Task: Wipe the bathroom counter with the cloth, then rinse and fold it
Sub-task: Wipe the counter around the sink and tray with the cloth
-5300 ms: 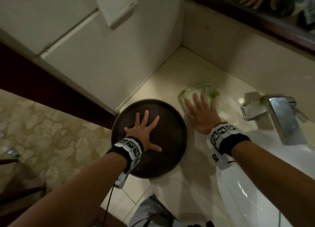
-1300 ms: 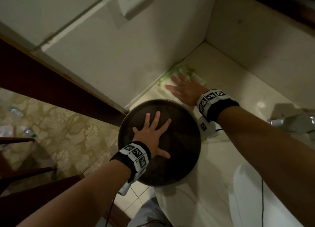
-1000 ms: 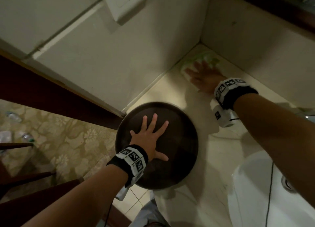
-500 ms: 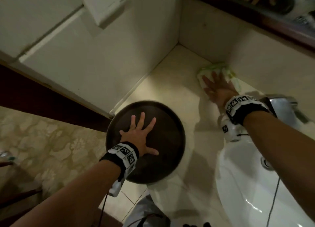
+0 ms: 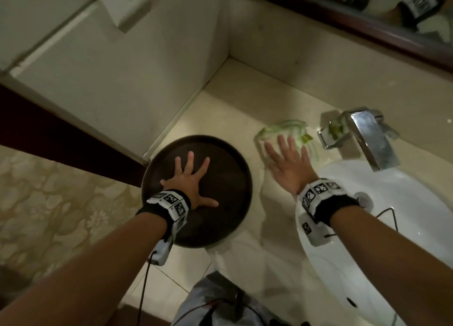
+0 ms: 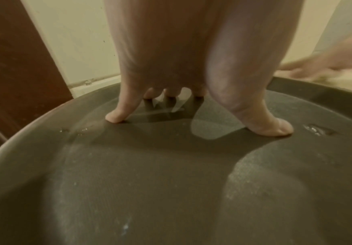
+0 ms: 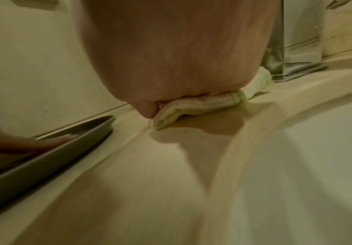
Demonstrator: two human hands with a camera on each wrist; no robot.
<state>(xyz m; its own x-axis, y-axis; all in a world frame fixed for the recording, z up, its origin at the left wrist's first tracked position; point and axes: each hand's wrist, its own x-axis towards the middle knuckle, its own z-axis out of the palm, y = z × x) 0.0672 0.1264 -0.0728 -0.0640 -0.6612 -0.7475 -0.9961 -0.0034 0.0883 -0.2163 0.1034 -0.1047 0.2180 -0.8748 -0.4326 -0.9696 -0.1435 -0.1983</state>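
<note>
We press our right hand (image 5: 289,168) flat on the cloth (image 5: 284,132), fingers straight and a little spread, palm down, nothing curled round the fabric. The cloth is pale with green stripes and lies bunched on the counter (image 5: 245,110), between the dark round tray (image 5: 220,154) and the tap (image 5: 367,134). Its far edge comes close to the base of the tap; we cannot tell whether the two touch. From the right wrist view the cloth (image 7: 202,102) shows as a folded wad squeezed under the heel of the right hand (image 7: 170,49), with the thumb tip against its near end and the counter (image 7: 149,182) bare and pale in front of it. The tray's rim (image 7: 66,149) shows low on the left there.

Our left hand (image 5: 188,181) lies spread on the floor of the tray, fingers wide apart and straight, holding nothing. The left wrist view shows the left hand (image 6: 191,49) with little finger and thumb planted on the tray (image 6: 170,182), whose surface carries a few drops and a dull shine.

The white basin (image 5: 392,227) sits just right of the cloth, under the tap's spout. Both wrists wear black bands with marker tags. A dark-framed mirror (image 5: 367,12) runs along the wall above the counter.
</note>
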